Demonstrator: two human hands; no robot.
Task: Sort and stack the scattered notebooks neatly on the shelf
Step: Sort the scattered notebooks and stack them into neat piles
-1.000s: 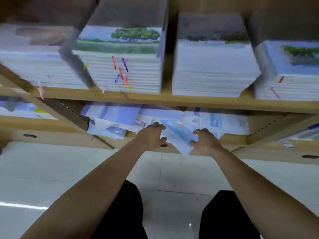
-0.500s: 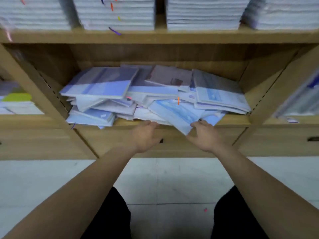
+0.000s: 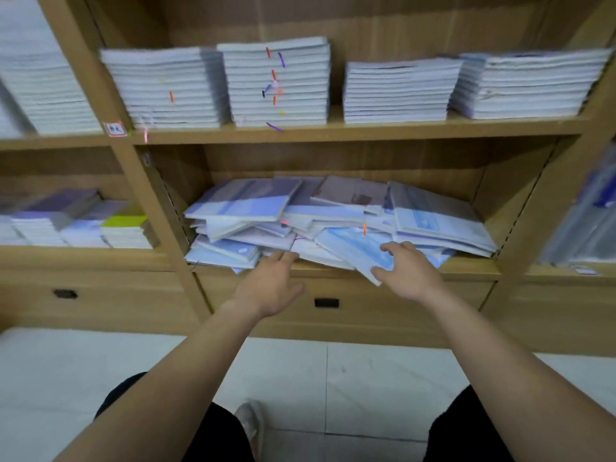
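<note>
Right hand (image 3: 408, 273) pinches the blue notebook (image 3: 353, 250) hanging off the shelf (image 3: 466, 266) edge, probably to pull it free, left hand (image 3: 270, 285) open, fingertips against the pile (image 3: 266, 215).

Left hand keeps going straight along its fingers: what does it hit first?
Probably the front edge of the notebook pile. The left hand points up and in toward the lower shelf, fingertips at or almost touching the white notebooks there. Depth is unclear, so contact may already exist.
</note>
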